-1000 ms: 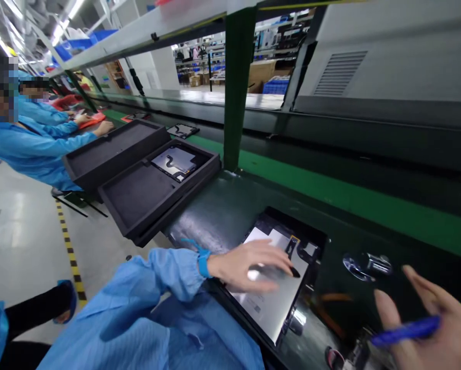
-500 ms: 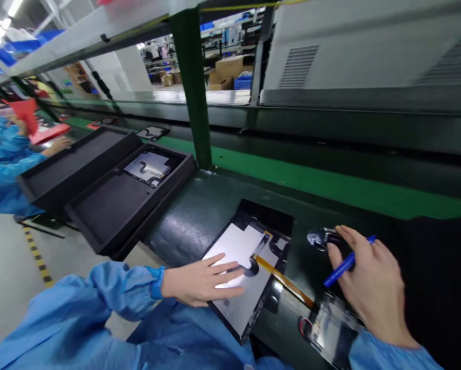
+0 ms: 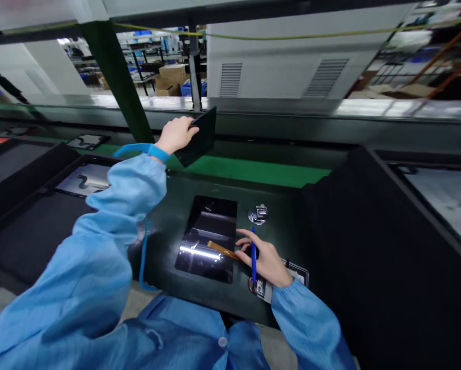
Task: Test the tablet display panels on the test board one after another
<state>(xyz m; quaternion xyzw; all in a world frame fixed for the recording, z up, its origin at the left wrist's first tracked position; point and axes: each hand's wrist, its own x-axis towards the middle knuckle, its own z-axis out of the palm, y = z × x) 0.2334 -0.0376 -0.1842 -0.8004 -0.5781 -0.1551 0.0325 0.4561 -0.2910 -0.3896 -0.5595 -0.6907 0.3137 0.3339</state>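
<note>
My left hand (image 3: 175, 134) is raised over the far side of the bench, gripping the edge of a thin dark flat panel (image 3: 197, 137). A glossy black tablet-like screen (image 3: 206, 239) lies face up in the bench's recess, with an orange flex cable (image 3: 223, 251) crossing to the right. My right hand (image 3: 263, 257) is nearest the cable's end and holds a blue pen (image 3: 253, 257) upright. Under that hand lies a small labelled dark part (image 3: 284, 280). A suction cup with a metal handle (image 3: 258, 215) sits just beyond it.
Black foam trays (image 3: 22, 221) lie to the left, one holding a silver panel with a dark cable (image 3: 84, 182). A large black case (image 3: 369, 231) rises on the right. A green belt (image 3: 249, 172) runs behind the bench, past a green post (image 3: 115, 67).
My left hand has left the bench and risen to the far side, carrying the panel. The silver sheet no longer covers the screen. My right hand has moved closer to the cable, and the view has swung right.
</note>
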